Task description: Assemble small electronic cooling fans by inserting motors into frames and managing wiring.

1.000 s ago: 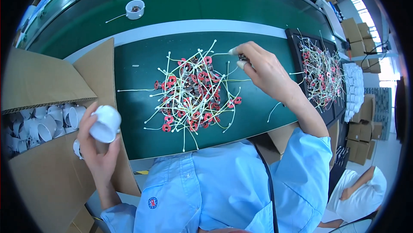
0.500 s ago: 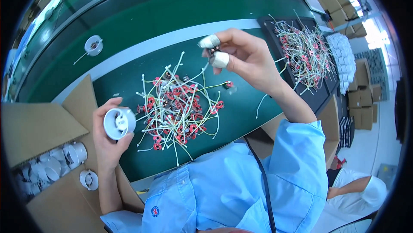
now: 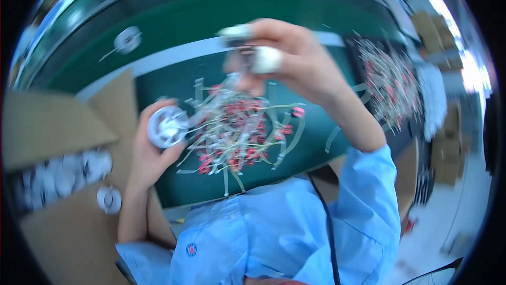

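Up and right of the white round housing (image 3: pixel 167 126) gripped by the left hand (image 3: pixel 150 153), the right hand (image 3: pixel 295 61) pinches a blurred wired part (image 3: pixel 240 69), its leads trailing downward.

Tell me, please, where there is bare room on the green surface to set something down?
Bare green mat lies between the cardboard flap and the pile of red parts and white ties. The belt beyond the pale strip holds only one white cap. The pile itself and the far-right tray are crowded.
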Available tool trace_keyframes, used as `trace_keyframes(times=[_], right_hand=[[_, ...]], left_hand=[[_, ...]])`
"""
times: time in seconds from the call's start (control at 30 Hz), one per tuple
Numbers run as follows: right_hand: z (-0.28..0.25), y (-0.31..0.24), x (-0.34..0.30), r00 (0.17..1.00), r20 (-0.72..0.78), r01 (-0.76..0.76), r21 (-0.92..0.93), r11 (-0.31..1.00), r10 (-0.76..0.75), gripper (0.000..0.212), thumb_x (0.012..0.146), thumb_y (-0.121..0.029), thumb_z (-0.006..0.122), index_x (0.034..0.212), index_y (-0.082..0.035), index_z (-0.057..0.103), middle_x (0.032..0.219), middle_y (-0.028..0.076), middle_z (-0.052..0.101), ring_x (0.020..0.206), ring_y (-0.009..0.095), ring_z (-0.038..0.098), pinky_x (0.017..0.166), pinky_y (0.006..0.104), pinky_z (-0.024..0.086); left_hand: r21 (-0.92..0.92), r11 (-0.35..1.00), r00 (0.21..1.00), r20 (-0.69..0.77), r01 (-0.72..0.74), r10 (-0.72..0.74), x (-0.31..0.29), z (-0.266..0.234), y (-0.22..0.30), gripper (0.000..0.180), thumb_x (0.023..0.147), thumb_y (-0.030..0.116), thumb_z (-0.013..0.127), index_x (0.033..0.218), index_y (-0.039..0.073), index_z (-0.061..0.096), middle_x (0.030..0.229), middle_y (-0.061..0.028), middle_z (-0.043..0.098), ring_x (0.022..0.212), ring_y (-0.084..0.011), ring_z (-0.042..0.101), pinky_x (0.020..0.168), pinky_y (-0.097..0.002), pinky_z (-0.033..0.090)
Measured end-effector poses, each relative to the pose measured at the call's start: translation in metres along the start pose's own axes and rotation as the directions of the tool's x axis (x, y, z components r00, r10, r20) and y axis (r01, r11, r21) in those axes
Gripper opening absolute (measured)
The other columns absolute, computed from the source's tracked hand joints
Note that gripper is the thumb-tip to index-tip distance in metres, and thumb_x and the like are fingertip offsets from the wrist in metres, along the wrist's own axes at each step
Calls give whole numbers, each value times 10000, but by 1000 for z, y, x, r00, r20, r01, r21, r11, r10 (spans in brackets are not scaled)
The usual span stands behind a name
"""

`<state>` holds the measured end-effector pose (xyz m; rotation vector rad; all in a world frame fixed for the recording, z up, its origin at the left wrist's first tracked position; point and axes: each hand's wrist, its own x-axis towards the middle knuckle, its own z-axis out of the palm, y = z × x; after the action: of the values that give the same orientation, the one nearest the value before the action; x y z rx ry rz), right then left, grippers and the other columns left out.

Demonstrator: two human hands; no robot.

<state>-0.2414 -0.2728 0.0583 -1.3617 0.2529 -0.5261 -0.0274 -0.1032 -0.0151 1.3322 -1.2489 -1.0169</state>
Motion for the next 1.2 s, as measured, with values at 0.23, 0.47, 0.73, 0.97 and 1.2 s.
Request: trace_keyframes(times=[0.23,0.47,0.73,0.97,1.2], right_hand=[[10,16,17,996,59,-62,31,998,60,322,849,-235,617,1057,-12,514,845,109,584,600,132,562,537,231,444],[23,29,24,997,17,-78,68,995,77,348,811,-279,667,997,-29,513,836,96,583,572,129,538,539,234,430],[38,49,16,980,-83,-149,285,947,180,368,797,-336,679,948,-47,508,799,65,546,591,107,465,575,250,368],[45,61,17,979,-109,-135,292,947,173,317,822,-298,656,943,-48,503,793,54,533,605,104,447,590,245,361],[49,61,15,974,-201,-66,182,981,102,254,831,-190,647,970,-34,503,829,60,563,642,107,490,608,231,407]], left_hand=[[65,993,991,-84,-100,105,-5,1,-1,597,662,-3,702,1176,59,407,1099,-69,483,1044,-161,516,890,-275,417],[96,991,986,-130,-88,100,-6,0,7,594,665,-6,701,1171,64,398,1130,-85,445,1050,-179,513,896,-286,424],[146,978,951,-250,-148,182,-3,-2,-1,605,654,-18,721,1150,55,384,1133,-94,423,1047,-173,506,878,-279,438],[167,963,931,-266,-209,249,-3,-1,-4,660,646,-23,737,1173,43,345,1122,-104,422,1028,-163,512,870,-278,442],[187,965,939,-255,-185,229,-6,0,2,641,683,-24,698,1197,31,318,1115,-107,426,1042,-166,501,891,-290,428]])
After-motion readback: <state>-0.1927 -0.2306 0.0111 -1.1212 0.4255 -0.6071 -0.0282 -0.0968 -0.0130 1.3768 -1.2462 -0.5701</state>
